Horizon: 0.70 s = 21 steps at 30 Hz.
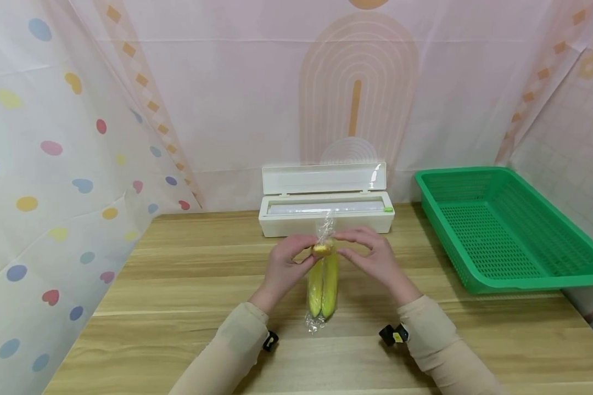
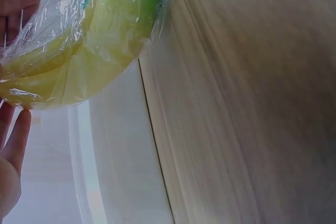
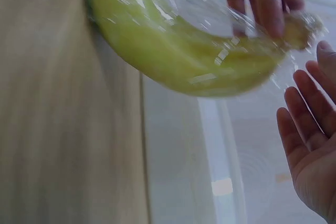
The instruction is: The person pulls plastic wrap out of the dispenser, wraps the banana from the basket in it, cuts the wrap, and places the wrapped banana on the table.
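Two yellow-green bananas (image 1: 329,285), joined at the stem and wrapped in clear plastic film (image 1: 327,224), point stem-forward over the table. With thumb and fingers my left hand (image 1: 289,258) pinches the wrapped stem end. Loose film stands up beyond the stem, and more film bunches past the banana tips. My right hand (image 1: 373,255) is at the other side of the stem, fingertips right by the film. In the right wrist view, that right hand (image 3: 315,145) has its palm turned up and its fingers spread beside the stem, gripping nothing.
Behind the bananas, a white cling film dispenser box (image 1: 326,224) stands with its lid (image 1: 323,180) raised and a roll inside. A green plastic basket (image 1: 479,280) sits on the right of the wooden table (image 1: 192,274). Patterned cloth (image 1: 237,99) hangs behind and at both sides.
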{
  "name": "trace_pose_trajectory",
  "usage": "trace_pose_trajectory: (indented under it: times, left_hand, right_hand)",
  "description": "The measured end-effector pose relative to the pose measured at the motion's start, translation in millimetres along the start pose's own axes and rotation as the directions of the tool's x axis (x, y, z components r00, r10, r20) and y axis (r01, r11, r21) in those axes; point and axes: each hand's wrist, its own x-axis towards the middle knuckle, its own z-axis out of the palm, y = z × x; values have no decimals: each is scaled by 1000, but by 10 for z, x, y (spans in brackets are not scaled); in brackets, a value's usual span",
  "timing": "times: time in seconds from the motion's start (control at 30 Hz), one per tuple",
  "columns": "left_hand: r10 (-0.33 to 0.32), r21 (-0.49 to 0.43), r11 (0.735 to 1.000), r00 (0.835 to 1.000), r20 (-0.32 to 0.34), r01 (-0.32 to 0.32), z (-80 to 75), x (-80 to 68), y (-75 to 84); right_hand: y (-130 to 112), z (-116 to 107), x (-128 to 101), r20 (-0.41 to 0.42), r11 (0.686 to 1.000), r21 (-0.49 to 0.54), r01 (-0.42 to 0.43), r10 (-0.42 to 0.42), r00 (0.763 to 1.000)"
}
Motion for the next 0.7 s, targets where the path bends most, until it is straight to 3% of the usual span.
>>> trace_pose_trajectory:
  times: [0.1,0.2,0.5,0.7]
  left_hand:
    - [1,11,1000,1000,9,-1,-6,2,12]
    - [8,19,1000,1000,21,-9,-16,6,21]
    - [65,18,998,997,51,-66,-34,24,44]
    - [79,-3,997,995,66,-79,-43,26,74]
  right_hand:
    - [-12,-82,77,-46,998,0,68,-68,997]
    - [-48,-145,164,-42,986,4,165,-165,985]
    - [-81,-274,318,106,924,-5,383,-381,919]
    - [-74,-383,401,220,890,31,456,-451,865]
